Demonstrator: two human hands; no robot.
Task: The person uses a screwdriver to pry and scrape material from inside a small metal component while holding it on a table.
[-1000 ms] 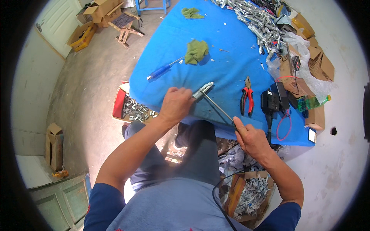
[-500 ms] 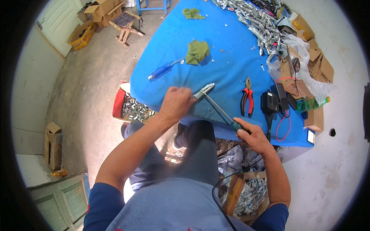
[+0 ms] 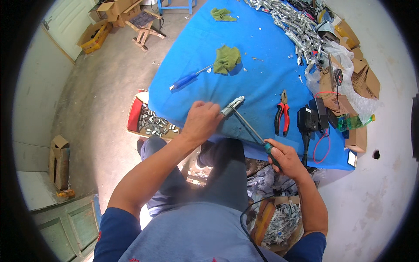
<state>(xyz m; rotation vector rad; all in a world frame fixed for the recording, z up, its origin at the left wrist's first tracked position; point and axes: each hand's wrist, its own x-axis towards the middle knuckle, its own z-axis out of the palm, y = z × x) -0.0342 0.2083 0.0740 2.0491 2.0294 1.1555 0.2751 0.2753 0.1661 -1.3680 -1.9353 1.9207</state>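
My left hand (image 3: 202,121) is closed around one end of a slim silvery metal part (image 3: 233,105) at the near edge of the blue-covered table (image 3: 257,83). In my right hand (image 3: 284,158) is a screwdriver with a dark green handle (image 3: 269,149), its long shaft (image 3: 248,125) slanting up and left. The shaft's tip meets the side of the metal part; the exact contact is too small to make out. Pliers with red and black handles (image 3: 282,117) lie to the right of the screwdriver. Beyond my left hand lies a blue-handled screwdriver (image 3: 185,81) beside a green cloth (image 3: 227,60).
Many similar metal parts (image 3: 292,26) are heaped at the far right. Black power adapters (image 3: 307,118), a green bottle (image 3: 355,122) and torn cardboard (image 3: 365,78) line the right side. A red box (image 3: 136,114) with small metal pieces stands below the table's left edge.
My right hand has shifted slightly down and its grip on the handle has turned, showing more of it. The screwdriver's tip sits a little lower along the metal part.
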